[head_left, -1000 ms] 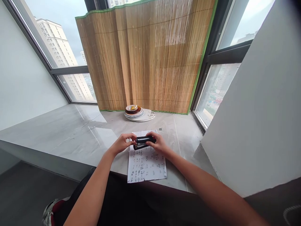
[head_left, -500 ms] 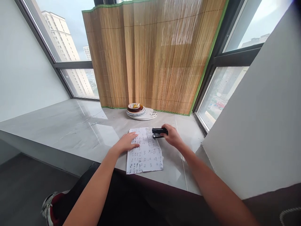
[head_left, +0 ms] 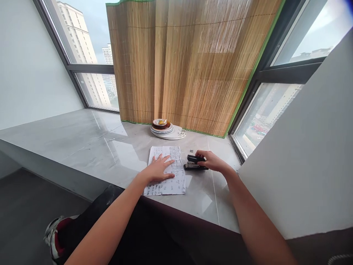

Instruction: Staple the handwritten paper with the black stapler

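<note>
Stapler, one, in right hand

My bare arms, left and right, reach forward and slant inward. My left hand lies palm down, fingers fanned, thumb pointing right. My right hand curls into a grip, knuckles up, its wrist bent inward toward my left.

Your left hand lies spread on the handwritten paper; your right hand grips the black stapler at the paper's right edge. Stacked plates behind, on window ledge, near bamboo blind.
</note>
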{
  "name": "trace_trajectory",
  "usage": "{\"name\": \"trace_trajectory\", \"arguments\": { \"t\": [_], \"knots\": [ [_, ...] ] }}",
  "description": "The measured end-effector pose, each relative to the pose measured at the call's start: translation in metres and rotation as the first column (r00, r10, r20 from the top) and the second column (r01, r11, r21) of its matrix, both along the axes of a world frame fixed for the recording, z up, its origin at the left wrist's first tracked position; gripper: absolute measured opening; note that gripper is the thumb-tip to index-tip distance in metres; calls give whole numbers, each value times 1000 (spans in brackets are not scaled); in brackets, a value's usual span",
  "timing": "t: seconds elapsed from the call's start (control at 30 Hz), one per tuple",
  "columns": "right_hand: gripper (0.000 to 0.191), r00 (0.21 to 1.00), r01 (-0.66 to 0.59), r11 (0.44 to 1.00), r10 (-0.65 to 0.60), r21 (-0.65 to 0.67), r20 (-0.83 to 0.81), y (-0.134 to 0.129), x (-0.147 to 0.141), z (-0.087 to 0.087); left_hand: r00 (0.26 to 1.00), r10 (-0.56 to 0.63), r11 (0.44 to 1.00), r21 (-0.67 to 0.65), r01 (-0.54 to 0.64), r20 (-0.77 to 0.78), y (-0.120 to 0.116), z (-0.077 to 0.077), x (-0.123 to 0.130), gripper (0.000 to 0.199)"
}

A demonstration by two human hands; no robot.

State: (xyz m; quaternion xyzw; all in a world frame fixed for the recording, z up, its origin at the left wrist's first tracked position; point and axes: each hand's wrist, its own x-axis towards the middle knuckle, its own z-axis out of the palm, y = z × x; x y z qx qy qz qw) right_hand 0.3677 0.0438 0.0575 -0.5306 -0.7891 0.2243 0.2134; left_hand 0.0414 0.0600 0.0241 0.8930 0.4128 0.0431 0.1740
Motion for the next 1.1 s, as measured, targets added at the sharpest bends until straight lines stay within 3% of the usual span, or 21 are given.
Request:
{"name": "trace_trajectory", "arguments": {
  "t": [0.17,0.43,0.83,1.1],
  "knots": [
    [18,982,-185,982,184,-28,-40,-10,-13,9,998,-62,997,51,61,30,-7,-1,8,86],
    [29,944,-326,945,327,20,-47,-16,-24,13,999,-28,999,26,27,18,-9,-5,16,84],
    [39,949,-302,953,300,-2,-98,-15,-30,10,998,45,989,140,-40,-33,-7,3,12,81],
    [38,943,-321,944,326,76,-72,-12,-39,2,998,51,992,110,-56,45,-9,0,13,81]
  ]
}}
